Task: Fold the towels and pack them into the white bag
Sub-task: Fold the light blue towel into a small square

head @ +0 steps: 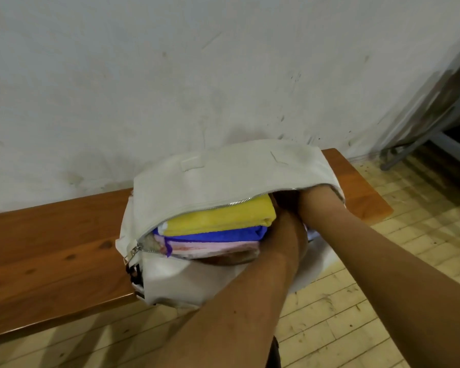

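Observation:
The white bag (pixel 223 176) lies on a wooden bench (pixel 51 248) with its zipper (pixel 137 248) open towards me. Inside it is a stack of folded towels: a yellow towel (pixel 221 216) on top, a blue towel (pixel 213 235) under it, and a pink towel (pixel 210 247) lowest. My left hand (pixel 290 235) is at the right end of the stack, and its fingers seem to reach under the pink towel. My right hand (pixel 314 200) is pushed into the bag's opening beside the yellow towel. The fabric hides its fingers.
The bench stands against a scuffed white wall (pixel 170 75), and its right end (pixel 369 203) is just past the bag. Below is a pale tiled floor (pixel 356 301). A grey metal frame (pixel 422 128) leans at the far right.

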